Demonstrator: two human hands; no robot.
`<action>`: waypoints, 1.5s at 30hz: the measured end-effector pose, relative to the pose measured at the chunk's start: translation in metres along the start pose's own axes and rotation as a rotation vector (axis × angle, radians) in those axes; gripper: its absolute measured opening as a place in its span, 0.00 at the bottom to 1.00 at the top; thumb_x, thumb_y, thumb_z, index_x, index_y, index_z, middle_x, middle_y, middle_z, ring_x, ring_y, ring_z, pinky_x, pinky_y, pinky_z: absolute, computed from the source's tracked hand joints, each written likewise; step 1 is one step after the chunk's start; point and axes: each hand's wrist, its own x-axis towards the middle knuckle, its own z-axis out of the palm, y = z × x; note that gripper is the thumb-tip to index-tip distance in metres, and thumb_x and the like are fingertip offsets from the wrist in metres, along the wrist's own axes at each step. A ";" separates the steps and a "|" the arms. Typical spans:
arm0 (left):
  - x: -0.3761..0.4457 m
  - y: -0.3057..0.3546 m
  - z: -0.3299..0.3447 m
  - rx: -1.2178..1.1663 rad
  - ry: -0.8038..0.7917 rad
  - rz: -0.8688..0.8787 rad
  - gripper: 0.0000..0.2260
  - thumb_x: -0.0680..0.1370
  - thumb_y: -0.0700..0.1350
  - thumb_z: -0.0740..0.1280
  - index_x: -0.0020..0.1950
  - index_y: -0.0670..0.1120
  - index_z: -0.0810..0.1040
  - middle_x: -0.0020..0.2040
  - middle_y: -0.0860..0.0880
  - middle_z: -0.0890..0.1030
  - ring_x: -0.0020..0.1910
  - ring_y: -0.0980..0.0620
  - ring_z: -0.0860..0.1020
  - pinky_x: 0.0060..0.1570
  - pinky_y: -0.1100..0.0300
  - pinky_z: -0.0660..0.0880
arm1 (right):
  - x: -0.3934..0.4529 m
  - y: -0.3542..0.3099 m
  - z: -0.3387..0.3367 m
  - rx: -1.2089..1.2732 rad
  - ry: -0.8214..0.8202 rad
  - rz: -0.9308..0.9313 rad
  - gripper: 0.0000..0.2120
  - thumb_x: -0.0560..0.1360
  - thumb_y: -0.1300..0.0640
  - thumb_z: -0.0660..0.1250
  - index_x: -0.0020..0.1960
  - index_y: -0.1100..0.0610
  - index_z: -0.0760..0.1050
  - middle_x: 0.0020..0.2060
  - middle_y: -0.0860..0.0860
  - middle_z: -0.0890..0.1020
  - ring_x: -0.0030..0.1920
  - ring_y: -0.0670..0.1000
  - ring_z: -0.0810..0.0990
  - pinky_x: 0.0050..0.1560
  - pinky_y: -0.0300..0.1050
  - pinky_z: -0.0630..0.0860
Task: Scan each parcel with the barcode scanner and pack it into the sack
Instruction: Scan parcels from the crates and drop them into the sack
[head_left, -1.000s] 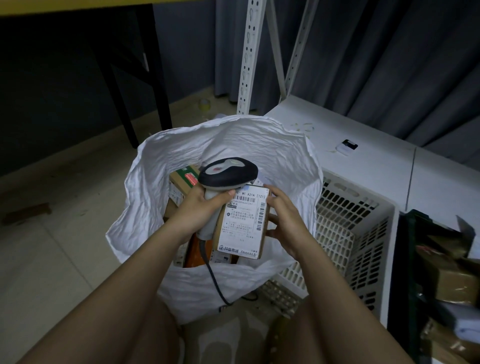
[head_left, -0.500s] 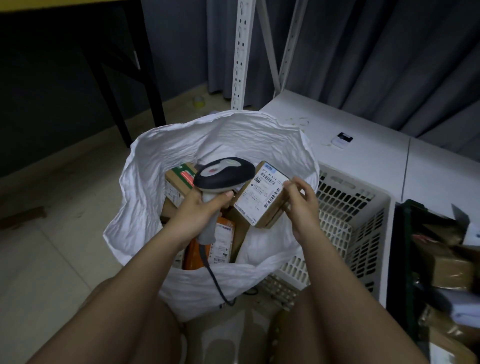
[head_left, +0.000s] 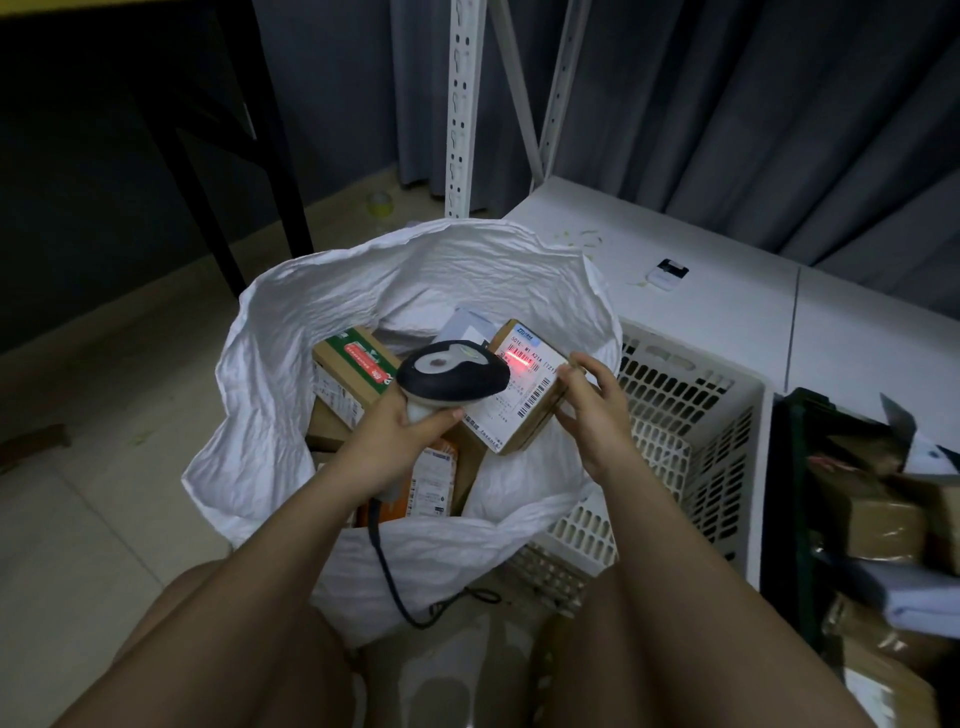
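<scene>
The cardboard parcel (head_left: 524, 387) hangs directly over the open mouth of the white sack (head_left: 291, 374), label up and tilted, its long axis running from upper left to lower right. The right hand (head_left: 589, 410) pinches its right edge, fingers curled around the side. The left hand (head_left: 395, 436) grips the handle of the barcode scanner (head_left: 451, 376), whose head sits just left of the parcel; a red scan line falls on the label's upper barcode. The right hand, already carrying the parcel, is the one placed to lower it onto the boxes inside, likely once the read registers.
</scene>
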 end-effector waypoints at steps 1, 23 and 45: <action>0.000 0.001 0.000 0.003 0.006 -0.002 0.16 0.76 0.43 0.70 0.63 0.49 0.74 0.52 0.55 0.80 0.49 0.63 0.78 0.46 0.75 0.75 | 0.000 0.000 0.000 -0.003 -0.004 -0.003 0.12 0.76 0.56 0.69 0.59 0.49 0.76 0.56 0.56 0.81 0.52 0.49 0.80 0.49 0.42 0.77; 0.001 0.002 0.000 0.085 0.014 0.017 0.16 0.76 0.45 0.70 0.60 0.56 0.71 0.48 0.63 0.76 0.43 0.71 0.74 0.36 0.81 0.68 | -0.001 0.001 0.003 -0.014 -0.044 -0.029 0.13 0.76 0.58 0.68 0.61 0.51 0.76 0.55 0.57 0.81 0.50 0.49 0.81 0.48 0.41 0.78; 0.033 -0.012 -0.055 -0.066 0.316 -0.013 0.15 0.76 0.43 0.70 0.61 0.50 0.72 0.53 0.51 0.79 0.50 0.53 0.78 0.43 0.67 0.73 | 0.030 0.018 0.053 -0.669 -0.184 -0.189 0.22 0.79 0.58 0.65 0.70 0.61 0.69 0.64 0.56 0.74 0.67 0.56 0.71 0.62 0.43 0.68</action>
